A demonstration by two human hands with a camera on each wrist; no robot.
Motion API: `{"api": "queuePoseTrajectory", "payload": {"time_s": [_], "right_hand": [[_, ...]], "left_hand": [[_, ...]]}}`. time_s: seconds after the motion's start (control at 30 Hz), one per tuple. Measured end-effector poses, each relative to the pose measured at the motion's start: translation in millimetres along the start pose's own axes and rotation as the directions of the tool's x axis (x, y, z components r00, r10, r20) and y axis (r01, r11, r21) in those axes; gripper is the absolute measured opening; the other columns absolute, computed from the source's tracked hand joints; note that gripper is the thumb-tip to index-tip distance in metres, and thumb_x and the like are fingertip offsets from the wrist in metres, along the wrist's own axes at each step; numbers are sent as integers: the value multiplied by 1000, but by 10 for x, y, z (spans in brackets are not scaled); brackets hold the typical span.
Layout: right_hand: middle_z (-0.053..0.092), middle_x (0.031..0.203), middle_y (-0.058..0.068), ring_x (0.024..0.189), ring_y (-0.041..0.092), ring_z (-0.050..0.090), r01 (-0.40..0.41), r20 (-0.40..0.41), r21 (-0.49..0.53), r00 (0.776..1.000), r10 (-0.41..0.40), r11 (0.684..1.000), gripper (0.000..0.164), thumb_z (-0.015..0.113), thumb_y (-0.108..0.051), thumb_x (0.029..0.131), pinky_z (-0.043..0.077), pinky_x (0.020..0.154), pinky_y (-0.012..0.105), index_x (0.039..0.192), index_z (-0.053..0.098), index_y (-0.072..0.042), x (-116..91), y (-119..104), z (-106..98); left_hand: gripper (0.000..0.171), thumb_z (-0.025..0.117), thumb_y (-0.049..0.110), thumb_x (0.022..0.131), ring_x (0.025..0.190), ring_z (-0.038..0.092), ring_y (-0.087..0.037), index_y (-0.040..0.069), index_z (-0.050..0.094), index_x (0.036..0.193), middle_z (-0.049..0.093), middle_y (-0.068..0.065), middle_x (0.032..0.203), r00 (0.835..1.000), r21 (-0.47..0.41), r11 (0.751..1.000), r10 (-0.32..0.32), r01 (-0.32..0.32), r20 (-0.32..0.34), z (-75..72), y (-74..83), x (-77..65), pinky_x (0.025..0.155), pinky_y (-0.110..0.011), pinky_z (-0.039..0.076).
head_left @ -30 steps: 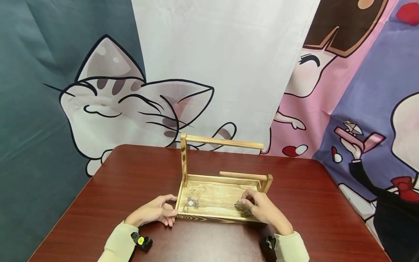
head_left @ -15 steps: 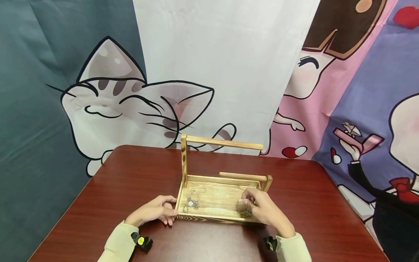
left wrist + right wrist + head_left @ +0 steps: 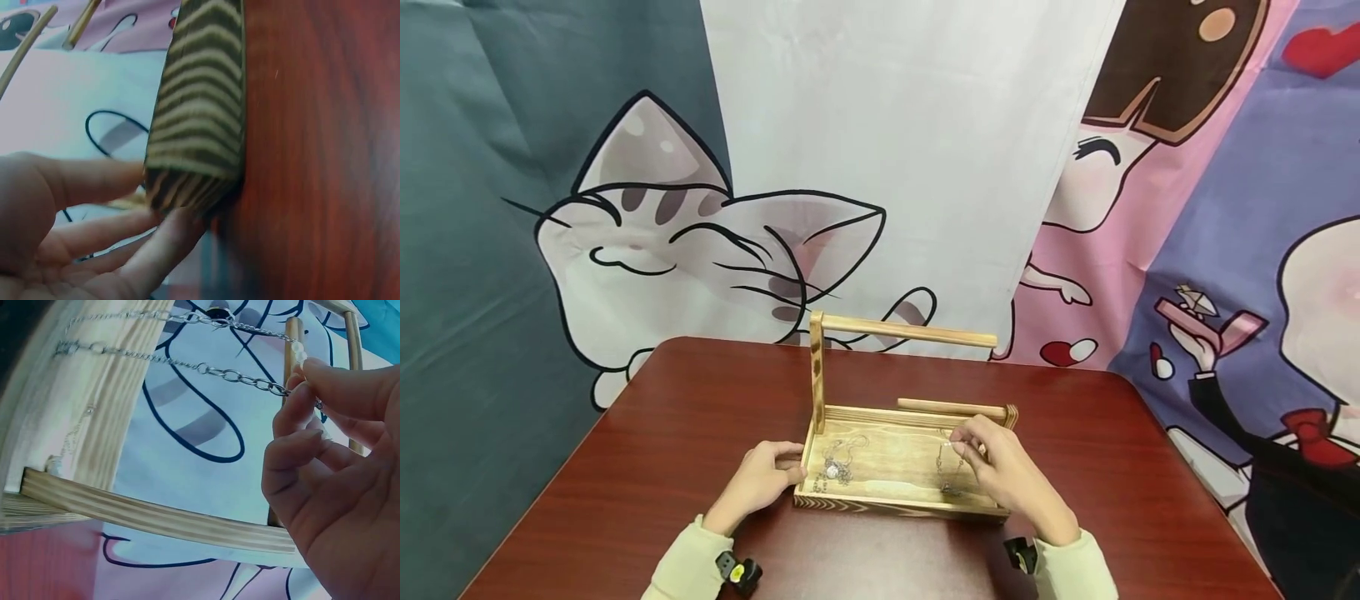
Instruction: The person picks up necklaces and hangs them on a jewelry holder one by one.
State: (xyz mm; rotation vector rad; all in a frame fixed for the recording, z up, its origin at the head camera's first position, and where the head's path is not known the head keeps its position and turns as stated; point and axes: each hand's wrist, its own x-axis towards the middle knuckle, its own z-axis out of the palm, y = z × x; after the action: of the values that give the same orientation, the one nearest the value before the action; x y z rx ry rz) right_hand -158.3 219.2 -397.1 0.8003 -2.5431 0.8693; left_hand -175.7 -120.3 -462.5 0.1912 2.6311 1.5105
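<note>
In the head view my right hand point(image 3: 1003, 471) pinches a silver chain necklace point(image 3: 240, 377) between thumb and fingertips. Two strands hang from the pinch, and its lower part point(image 3: 950, 487) is down in the right half of a wooden tray point(image 3: 891, 462). My left hand point(image 3: 762, 477) touches the tray's front left corner, thumb at the rim and fingers along the end wall. The left wrist view shows those fingertips against the tray's striped wood point(image 3: 197, 115). A tangled silver necklace with a round pale pendant point(image 3: 832, 472) lies in the tray's left half.
A tall wooden bar stand point(image 3: 817, 375) rises at the tray's back left; a lower wooden bar point(image 3: 951, 407) stands at the back right. Another thin chain point(image 3: 74, 434) lies by the tray's edge. A dark red table point(image 3: 700, 400) carries everything, with a printed cloth point(image 3: 910, 167) behind.
My right hand has risen slightly, drawing the chain necklace up from a bunched heap into a hanging loop. My left hand stays at the tray's corner, its wrist shifted a little right.
</note>
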Motion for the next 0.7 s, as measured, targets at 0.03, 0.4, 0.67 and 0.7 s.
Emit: {"api": "queuePoseTrajectory", "payload": {"time_s": [0.03,0.4,0.67,0.7], "right_hand": [[53,75,-9,67,1,47,2,-5,2,1000,-2,1000,16,65,1,81,43,55,18,84,60,-14,10,-10,-8],[51,75,-10,65,1,45,62,-66,-35,996,-64,997,17,66,0,81,39,55,18,86,61,-15,167,-108,-131],[52,77,-10,66,3,46,73,-79,-29,994,-75,997,17,65,1,82,41,53,18,87,61,-15,327,-208,-207],[52,77,-9,66,3,46,75,-82,-25,994,-77,997,16,64,1,82,42,54,18,87,61,-14,344,-219,-213]], "left_hand": [[37,68,3,77,85,67,-19,-4,62,113,69,-14,93,1000,-3,1000,-9,9,-16,15,15,-9,73,-31,54],[39,66,-2,76,88,66,-22,-5,61,115,68,-18,98,999,-19,1000,20,-21,-41,59,13,0,75,-32,54],[39,65,-2,77,88,66,-22,-7,60,116,67,-20,99,999,-44,998,43,-43,-15,44,-30,-4,72,-30,54],[39,65,-2,77,88,66,-22,-7,59,116,67,-20,99,999,-47,998,46,-46,-13,43,-36,-3,72,-30,54]]}}
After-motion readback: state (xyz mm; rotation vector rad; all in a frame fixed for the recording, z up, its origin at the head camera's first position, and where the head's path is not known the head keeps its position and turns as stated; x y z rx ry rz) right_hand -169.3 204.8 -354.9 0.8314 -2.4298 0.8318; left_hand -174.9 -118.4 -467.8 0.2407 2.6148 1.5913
